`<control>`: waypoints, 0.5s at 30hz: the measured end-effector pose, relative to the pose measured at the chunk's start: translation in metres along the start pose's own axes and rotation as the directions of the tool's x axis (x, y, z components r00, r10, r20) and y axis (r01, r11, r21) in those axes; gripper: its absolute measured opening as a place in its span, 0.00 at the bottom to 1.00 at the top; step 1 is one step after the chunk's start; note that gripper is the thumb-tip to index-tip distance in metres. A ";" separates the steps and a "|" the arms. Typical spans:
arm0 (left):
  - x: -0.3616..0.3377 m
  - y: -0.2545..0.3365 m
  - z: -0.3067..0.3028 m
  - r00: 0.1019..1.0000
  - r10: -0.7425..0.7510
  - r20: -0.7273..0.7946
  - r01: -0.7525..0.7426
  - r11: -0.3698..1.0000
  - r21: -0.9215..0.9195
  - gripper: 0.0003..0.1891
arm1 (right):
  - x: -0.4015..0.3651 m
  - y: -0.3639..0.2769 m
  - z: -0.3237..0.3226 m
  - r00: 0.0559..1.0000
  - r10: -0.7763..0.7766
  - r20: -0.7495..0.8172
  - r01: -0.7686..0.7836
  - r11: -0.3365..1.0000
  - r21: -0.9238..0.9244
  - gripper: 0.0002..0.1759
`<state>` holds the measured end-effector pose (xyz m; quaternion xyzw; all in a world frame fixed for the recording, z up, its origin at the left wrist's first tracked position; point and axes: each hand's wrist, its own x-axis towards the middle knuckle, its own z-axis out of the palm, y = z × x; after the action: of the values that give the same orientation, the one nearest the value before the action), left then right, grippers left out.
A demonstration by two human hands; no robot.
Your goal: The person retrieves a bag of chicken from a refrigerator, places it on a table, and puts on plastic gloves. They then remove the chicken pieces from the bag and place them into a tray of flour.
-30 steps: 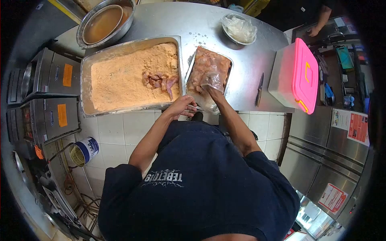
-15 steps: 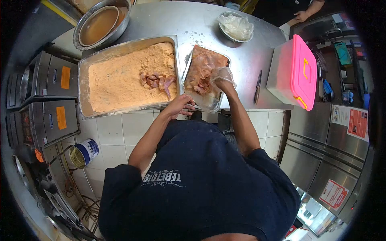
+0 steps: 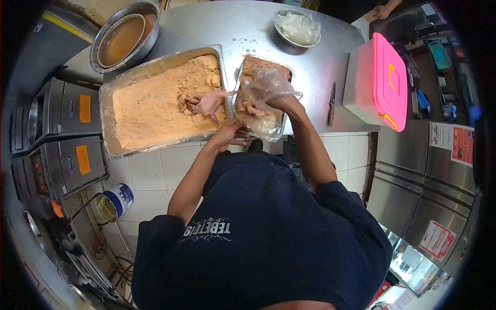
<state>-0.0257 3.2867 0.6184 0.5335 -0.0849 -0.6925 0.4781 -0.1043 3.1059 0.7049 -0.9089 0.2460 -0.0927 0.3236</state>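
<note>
My left hand (image 3: 229, 135) grips the near left corner of a small metal tray (image 3: 283, 124), thumb by the rim and fingers lower down. The tray holds raw meat pieces (image 3: 254, 110) and clear plastic film. My right hand (image 3: 283, 102), covered by a loose clear plastic glove (image 3: 269, 82), is over this tray; blur and plastic hide its fingers. To its left, a blurred pale strip of meat (image 3: 213, 102) is in motion above the large metal pan (image 3: 106, 103). Orange-tinted flour (image 3: 155, 108) fills that pan, with several meat strips (image 3: 190, 102) on it.
A knife (image 3: 331, 106) lies right of the small tray, before a clear box with a pink lid (image 3: 388, 82). Behind stand a bowl with plastic bags (image 3: 297, 28) and a basin of brownish liquid (image 3: 123, 41). Another person's hand (image 3: 383, 11) shows at the far right.
My right hand has swung up and leftward from the meat, and a blurred strip now appears over the flour pan. My left hand stays at the small tray's corner. The view has shifted slightly.
</note>
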 end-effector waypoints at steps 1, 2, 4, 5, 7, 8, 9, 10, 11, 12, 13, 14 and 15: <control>0.001 -0.001 -0.001 1.000 0.007 0.001 -0.007 1.000 0.014 0.11 | 0.003 -0.002 0.000 0.995 0.097 0.029 -0.095 0.993 -0.068 0.18; 0.001 -0.002 -0.001 1.000 0.016 0.001 -0.016 1.000 0.027 0.11 | 0.007 0.011 0.005 0.995 0.096 0.028 -0.094 0.993 -0.066 0.18; 0.002 -0.005 -0.002 1.000 0.011 0.008 -0.011 1.000 0.017 0.11 | 0.012 0.055 0.033 0.963 -0.227 0.141 0.267 0.766 -0.585 0.15; 0.002 -0.006 -0.003 1.000 0.008 0.016 -0.008 1.000 0.008 0.11 | 0.010 0.070 0.051 0.963 -0.229 0.141 0.267 0.766 -0.585 0.15; 0.002 -0.006 -0.003 1.000 0.007 0.010 -0.007 1.000 0.016 0.11 | 0.005 0.096 0.086 0.992 -0.127 0.014 0.120 0.883 -0.455 0.11; 0.003 -0.005 -0.003 1.000 0.009 0.004 -0.009 1.000 0.020 0.11 | 0.005 0.108 0.098 0.992 -0.126 0.010 0.117 0.883 -0.455 0.11; 0.003 -0.004 -0.002 1.000 0.009 0.004 -0.009 1.000 0.021 0.11 | 0.006 0.114 0.107 0.990 -0.100 -0.097 0.056 0.922 -0.384 0.10; 0.002 -0.003 -0.002 1.000 0.015 0.003 -0.015 1.000 0.018 0.11 | 0.008 0.122 0.115 0.978 -0.067 -0.200 0.003 0.953 -0.302 0.10; 0.001 -0.003 -0.002 1.000 0.018 0.002 -0.018 1.000 0.014 0.11 | 0.008 0.117 0.112 0.976 -0.043 -0.212 -0.019 0.960 -0.279 0.10; 0.002 -0.005 -0.003 1.000 0.014 0.002 -0.014 1.000 0.015 0.11 | 0.008 0.114 0.107 0.985 -0.034 -0.171 -0.015 0.962 -0.274 0.10; 0.004 -0.006 -0.004 1.000 0.010 0.006 -0.010 1.000 0.011 0.11 | 0.008 0.112 0.101 0.991 -0.026 -0.133 -0.011 0.961 -0.276 0.10; 0.005 -0.007 -0.004 1.000 0.006 0.012 -0.006 1.000 0.006 0.11 | 0.008 0.107 0.093 0.995 -0.029 -0.095 0.002 0.960 -0.279 0.10; 0.005 -0.005 -0.003 1.000 0.007 0.013 -0.007 1.000 0.007 0.11 | 0.006 0.099 0.082 0.997 -0.033 -0.067 0.013 0.960 -0.280 0.10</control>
<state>-0.0262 3.2868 0.6110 0.5304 -0.0924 -0.6941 0.4779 -0.1109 3.0806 0.5789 -0.9445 0.2574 -0.0927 0.1819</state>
